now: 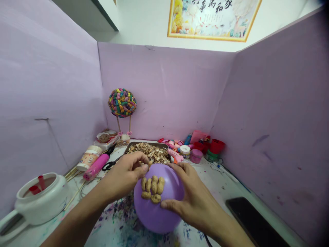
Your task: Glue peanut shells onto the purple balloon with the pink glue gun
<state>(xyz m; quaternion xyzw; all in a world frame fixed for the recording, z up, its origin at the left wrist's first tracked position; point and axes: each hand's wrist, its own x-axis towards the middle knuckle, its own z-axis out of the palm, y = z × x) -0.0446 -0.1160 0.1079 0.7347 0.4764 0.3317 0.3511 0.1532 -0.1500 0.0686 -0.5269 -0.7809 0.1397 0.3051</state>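
Note:
A purple balloon (164, 219) rests on the table in front of me. Several peanuts (154, 185) in their shells sit on its near face, a row of upright ones above a pair lying sideways. My right hand (189, 188) grips the balloon's right side, thumb in front and fingers over the top. At the upper left of the balloon, the fingertips of my left hand (133, 169) are pinched together; a tan bit that looks like a peanut shows there, mostly hidden. Behind both hands is a tray (166, 145) full of peanut shell pieces.
A multicoloured ball on sticks (122, 103) stands at the back left. Nearer are paper cups (89, 157), a pink cylinder (96, 167), scissors (109, 165) and a white pot (42, 195). At right are small jars (185, 151), a red cup (217, 146) and a black phone (254, 221). Purple panels surround the table.

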